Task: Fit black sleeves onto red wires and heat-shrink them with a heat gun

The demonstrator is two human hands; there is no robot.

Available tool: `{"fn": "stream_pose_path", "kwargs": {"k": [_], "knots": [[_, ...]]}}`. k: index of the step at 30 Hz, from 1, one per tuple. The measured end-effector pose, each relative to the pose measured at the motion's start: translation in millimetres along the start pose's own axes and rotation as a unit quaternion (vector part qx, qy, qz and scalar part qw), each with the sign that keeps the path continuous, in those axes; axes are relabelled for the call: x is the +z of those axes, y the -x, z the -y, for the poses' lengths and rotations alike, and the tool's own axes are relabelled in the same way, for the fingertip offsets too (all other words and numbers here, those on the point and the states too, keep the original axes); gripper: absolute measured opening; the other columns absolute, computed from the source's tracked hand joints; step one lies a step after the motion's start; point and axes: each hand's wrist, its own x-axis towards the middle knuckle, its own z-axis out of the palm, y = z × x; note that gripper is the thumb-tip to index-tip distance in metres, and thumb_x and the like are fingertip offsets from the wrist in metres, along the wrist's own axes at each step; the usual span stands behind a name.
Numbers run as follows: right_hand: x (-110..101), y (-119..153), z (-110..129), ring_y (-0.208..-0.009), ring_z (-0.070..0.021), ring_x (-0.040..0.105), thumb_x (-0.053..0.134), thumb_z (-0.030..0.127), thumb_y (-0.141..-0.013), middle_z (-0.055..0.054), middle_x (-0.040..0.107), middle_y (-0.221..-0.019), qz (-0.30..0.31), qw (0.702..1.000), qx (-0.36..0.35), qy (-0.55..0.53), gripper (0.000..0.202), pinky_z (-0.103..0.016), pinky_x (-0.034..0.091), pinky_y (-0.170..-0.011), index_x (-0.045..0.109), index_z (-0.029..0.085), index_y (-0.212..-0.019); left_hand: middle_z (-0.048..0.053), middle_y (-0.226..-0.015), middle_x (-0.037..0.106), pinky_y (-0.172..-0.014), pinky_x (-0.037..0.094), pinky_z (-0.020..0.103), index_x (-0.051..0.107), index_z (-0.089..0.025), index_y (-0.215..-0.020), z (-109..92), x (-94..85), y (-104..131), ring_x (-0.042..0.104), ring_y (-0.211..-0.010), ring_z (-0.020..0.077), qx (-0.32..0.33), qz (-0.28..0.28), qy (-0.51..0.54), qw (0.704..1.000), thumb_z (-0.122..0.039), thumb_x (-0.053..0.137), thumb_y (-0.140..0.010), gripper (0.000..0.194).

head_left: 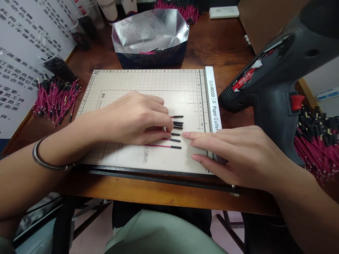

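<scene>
Several thin pink wires with black sleeved ends lie side by side on the gridded board of a paper cutter. My left hand rests over them, its thumb and index finger pinched together on a pink wire. The hand hides most of the wires' length; mainly their black ends show, pointing right. Another pink wire lies nearest the board's front. My right hand has its fingers stretched out and apart, the index fingertip just at the pinched wire's black end. Its palm side crosses the cutter's white rail.
Behind the board stands a foil-lined box with a few wires inside. Wire bundles lie at left, right and back. A large black heat gun stands close on the right. Plastic cups line the left back.
</scene>
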Motion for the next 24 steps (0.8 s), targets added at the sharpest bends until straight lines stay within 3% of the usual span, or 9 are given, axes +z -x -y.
{"fn": "stream_pose_path", "kwargs": {"k": [11,24], "knots": [[0.6,1.8,-0.7,-0.077,-0.0149,0.078,0.062,0.028,-0.096,-0.003,0.081,-0.106,-0.028,0.999,0.021,0.004,0.021,-0.028,0.059,-0.06,0.064,0.014,-0.113,0.005,-0.078,0.073,-0.061,0.042,0.03,0.073,-0.018,-0.087,2.9,-0.1,0.9,0.061,-0.067,0.0159,-0.021,-0.05,-0.024,0.998,-0.026,0.054,-0.098,0.023],[4.5,1.4,-1.8,-0.073,-0.0173,0.078,0.06,0.029,-0.097,-0.004,0.082,-0.103,-0.022,0.999,0.033,0.002,0.022,-0.03,0.058,-0.055,0.065,0.014,-0.112,0.003,-0.076,0.073,-0.061,0.043,0.031,0.073,-0.02,-0.086,3.4,3.3,-0.7,0.063,-0.067,0.0164,-0.033,-0.032,-0.069,0.997,-0.028,0.051,-0.099,0.027]]}}
